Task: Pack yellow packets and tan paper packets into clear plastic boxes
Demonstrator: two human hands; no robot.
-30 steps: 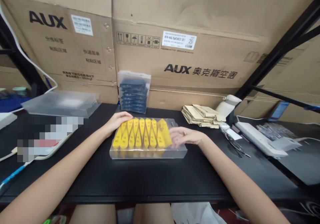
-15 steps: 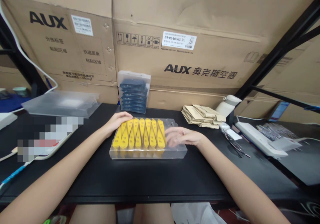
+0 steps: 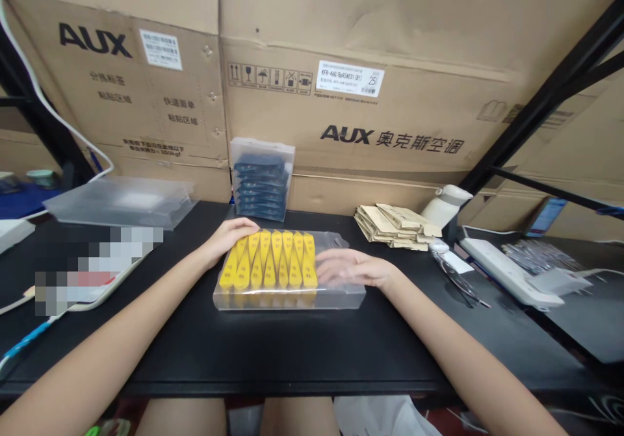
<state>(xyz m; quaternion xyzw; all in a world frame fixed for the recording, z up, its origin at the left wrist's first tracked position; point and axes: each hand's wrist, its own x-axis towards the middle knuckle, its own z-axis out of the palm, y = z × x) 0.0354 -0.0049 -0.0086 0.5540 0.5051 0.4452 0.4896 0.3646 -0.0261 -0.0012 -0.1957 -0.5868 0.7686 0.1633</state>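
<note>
A clear plastic box (image 3: 341,298) lies flat on the black table in front of me. Inside it, a row of several yellow packets (image 3: 269,264) fills the left and middle part. My left hand (image 3: 233,236) is at the box's upper left corner, fingers curled over its edge and gripping it. My right hand (image 3: 353,267) reaches in at the right end of the box, its fingers stretched out and seen through the clear plastic, the tips against the rightmost yellow packet.
A clear box of dark blue packets (image 3: 262,179) stands behind, against the cardboard (image 3: 414,85). Kraft packets (image 3: 394,225), a white bottle (image 3: 446,205), glasses (image 3: 458,280) and a power strip (image 3: 509,272) are right. Another clear box (image 3: 121,202) lies left.
My right hand has moved slightly left inside the box, and the yellow packets at the right end now stand closer together. My left hand has stayed where it was.
</note>
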